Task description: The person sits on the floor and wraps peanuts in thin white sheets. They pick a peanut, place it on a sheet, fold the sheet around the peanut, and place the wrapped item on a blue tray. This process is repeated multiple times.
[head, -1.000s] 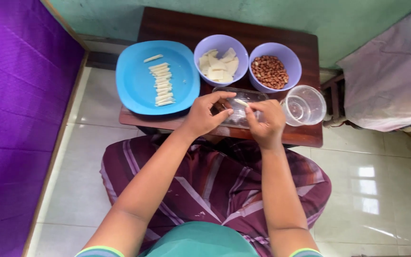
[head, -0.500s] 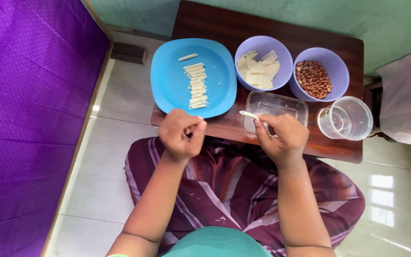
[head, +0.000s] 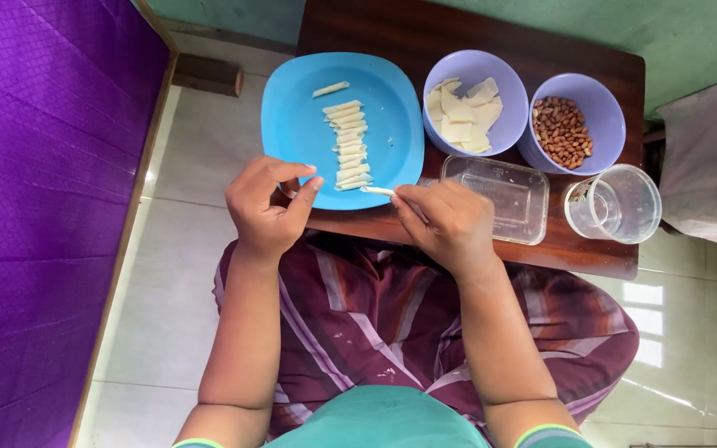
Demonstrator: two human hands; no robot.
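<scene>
Your right hand [head: 450, 224] pinches a thin rolled pastry stick [head: 378, 191] by one end, holding it just over the near rim of the blue plate [head: 292, 124], beside the last stick in the row. Your left hand [head: 269, 203] hangs near the plate's near-left edge with fingers curled loosely toward the thumb; it seems to hold nothing, though its palm side is hidden from you. On the plate lies a column of finished rolls [head: 348, 145], about a dozen packed side by side, with one more lying apart at the far end, so a good batch looks done and the stick in your fingers is about to join it. Much seems left, judging by supplies: the lilac bowl of flat pastry squares [head: 462, 112] is well stocked, and the second lilac bowl of peanuts [head: 563, 131] beside it is fairly full. A clear rectangular container [head: 499, 199] sits right behind your right hand, a clear round cup [head: 620, 203] stands at its right, all on the dark wooden surface [head: 541, 41].
</scene>
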